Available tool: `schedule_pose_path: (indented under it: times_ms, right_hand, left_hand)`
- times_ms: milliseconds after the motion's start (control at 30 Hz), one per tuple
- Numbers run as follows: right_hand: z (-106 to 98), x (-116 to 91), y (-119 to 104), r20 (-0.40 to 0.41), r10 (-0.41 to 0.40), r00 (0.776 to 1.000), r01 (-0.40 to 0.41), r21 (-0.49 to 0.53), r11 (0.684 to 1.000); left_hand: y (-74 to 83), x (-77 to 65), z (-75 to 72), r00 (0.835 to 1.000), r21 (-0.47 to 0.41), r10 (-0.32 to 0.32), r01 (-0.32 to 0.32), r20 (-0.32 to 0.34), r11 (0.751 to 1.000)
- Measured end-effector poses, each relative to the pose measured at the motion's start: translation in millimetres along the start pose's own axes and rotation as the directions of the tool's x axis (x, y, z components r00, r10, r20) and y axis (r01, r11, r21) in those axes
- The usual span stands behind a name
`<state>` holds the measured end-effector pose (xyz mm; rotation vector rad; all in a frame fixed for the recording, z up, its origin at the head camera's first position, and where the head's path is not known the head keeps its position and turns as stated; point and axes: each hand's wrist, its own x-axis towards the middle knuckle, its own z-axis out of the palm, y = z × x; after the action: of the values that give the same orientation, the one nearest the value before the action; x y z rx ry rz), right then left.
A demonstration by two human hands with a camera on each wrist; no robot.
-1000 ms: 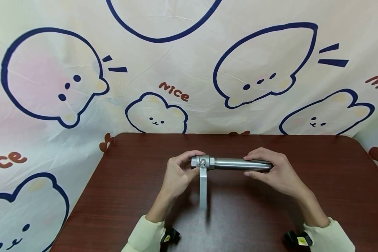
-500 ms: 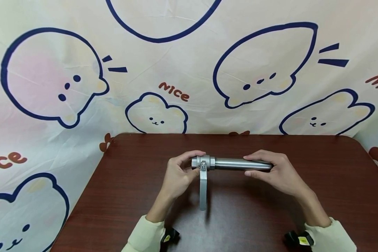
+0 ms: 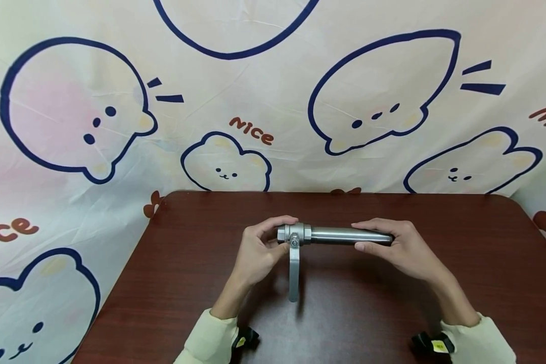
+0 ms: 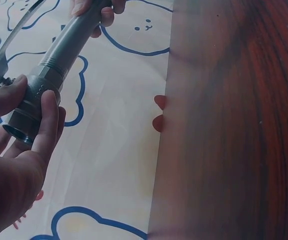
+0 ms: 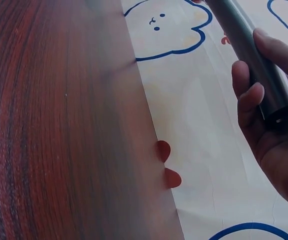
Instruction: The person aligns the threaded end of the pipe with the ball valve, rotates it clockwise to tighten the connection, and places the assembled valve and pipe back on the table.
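Note:
A silver ball valve (image 3: 300, 234) with a flat lever handle (image 3: 293, 273) is joined end to end with a shiny metal pipe (image 3: 336, 235). The two lie level across the head view, raised over the table, the lever pointing toward the person. My left hand (image 3: 257, 253) grips the valve body, thumb on the near side and fingers around the far side. In the left wrist view the valve's open round end (image 4: 21, 130) shows between the fingers. Around the pipe's right end, my right hand (image 3: 402, 247) holds with thumb and fingers; threads (image 4: 51, 67) show where pipe meets valve.
Beneath the hands is a dark reddish-brown wooden table (image 3: 200, 283). Behind and to its left hangs a pale cloth (image 3: 286, 91) printed with blue cartoon outlines. Black wrist cameras (image 3: 245, 338) sit at both cuffs.
The right hand's fingers shift slightly around the pipe, its thumb sliding a little to the right. The left hand and the valve stay almost where they were.

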<state>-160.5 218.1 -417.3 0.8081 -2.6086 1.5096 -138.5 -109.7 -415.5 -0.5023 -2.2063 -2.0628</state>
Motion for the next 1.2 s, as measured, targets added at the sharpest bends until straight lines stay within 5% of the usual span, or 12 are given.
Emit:
schedule_pose_path:
  times_ms: [500, 1200]
  right_hand:
    - [2.5, 3.4, -0.6, -0.041, -0.056, 0.998, 0.051, -0.109, 0.993]
    - [0.0, 0.5, 0.0, -0.043, -0.063, 0.997, 0.059, -0.079, 0.995]
  left_hand:
    - [-0.7, 1.9, -1.2, 1.000, 0.002, 0.000, 0.000, -0.005, 1.000]
    - [0.2, 1.2, -1.2, 1.000, 0.035, -0.011, 0.011, -0.002, 0.999]
